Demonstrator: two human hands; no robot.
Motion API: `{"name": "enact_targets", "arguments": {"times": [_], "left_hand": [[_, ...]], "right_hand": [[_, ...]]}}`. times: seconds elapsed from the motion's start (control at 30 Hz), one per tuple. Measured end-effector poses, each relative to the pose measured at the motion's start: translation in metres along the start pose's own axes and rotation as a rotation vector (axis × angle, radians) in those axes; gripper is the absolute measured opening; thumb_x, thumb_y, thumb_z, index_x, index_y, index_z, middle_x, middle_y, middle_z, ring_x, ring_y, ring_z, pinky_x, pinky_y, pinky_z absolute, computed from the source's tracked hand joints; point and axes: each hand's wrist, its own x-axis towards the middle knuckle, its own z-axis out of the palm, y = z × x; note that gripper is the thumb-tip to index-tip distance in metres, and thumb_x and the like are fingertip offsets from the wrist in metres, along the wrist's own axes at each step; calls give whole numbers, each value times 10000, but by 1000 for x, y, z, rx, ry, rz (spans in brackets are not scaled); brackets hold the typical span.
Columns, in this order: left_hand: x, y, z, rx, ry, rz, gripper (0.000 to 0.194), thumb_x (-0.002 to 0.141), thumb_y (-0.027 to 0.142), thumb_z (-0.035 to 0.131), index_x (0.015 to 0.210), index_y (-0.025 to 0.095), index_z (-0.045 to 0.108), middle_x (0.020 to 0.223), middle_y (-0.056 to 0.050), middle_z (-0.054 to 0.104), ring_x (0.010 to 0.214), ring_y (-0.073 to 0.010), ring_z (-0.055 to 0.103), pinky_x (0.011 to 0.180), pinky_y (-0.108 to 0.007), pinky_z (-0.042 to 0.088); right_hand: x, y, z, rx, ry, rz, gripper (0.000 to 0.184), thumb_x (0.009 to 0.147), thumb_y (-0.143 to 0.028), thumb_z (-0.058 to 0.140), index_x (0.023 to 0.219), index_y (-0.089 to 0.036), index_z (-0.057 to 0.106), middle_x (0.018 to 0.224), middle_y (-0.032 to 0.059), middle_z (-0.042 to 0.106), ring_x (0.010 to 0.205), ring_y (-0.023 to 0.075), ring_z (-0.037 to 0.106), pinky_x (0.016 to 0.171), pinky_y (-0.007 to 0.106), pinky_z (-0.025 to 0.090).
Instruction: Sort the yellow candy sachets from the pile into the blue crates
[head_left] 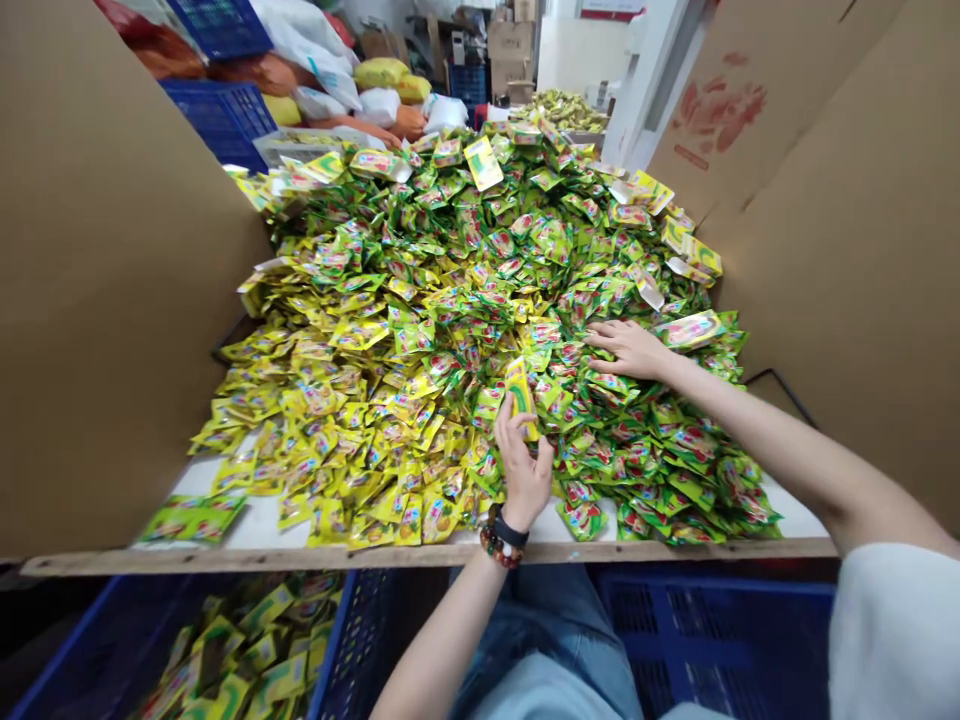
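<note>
left hand (523, 465) pinches a yellow packet (521, 398); open right hand (628, 350) rests on sachets (480, 300).

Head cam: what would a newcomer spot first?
A huge heap of yellow-green sachets fills the middle of the view, walled in by tall cardboard panels on both sides. At its near edge, the left hand pinches a yellow sachet upright, while the right hand lies spread on the heap. Below the near edge, at lower left, a blue plastic crate holds more sachets.
</note>
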Motion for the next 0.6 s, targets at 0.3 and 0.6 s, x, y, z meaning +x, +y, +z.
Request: {"name": "enact_targets", "arguments": {"times": [0.3,0.6], "left_hand": [[-1,16,-68,-179,112,-129,199,910,247,525,1103,245,477,1522,-102,346,1449,-226,304,1171,-442,273],[15,6,-118,-123,219,-167,208,877,239,544,1067,248,462,1464,-96,415,1432,-205,334,1185,-395,263]], "right_hand": [[75,-60,-88,95,-4,68,645,881,-465,534,1473,-236,419,1335,137,609,1182,332,579,956,454,450],[169,-152,-73,202,150,-41,520,929,-287,486,1445,-266,431,1346,129,571,1124,282,609,918,397,466]]}}
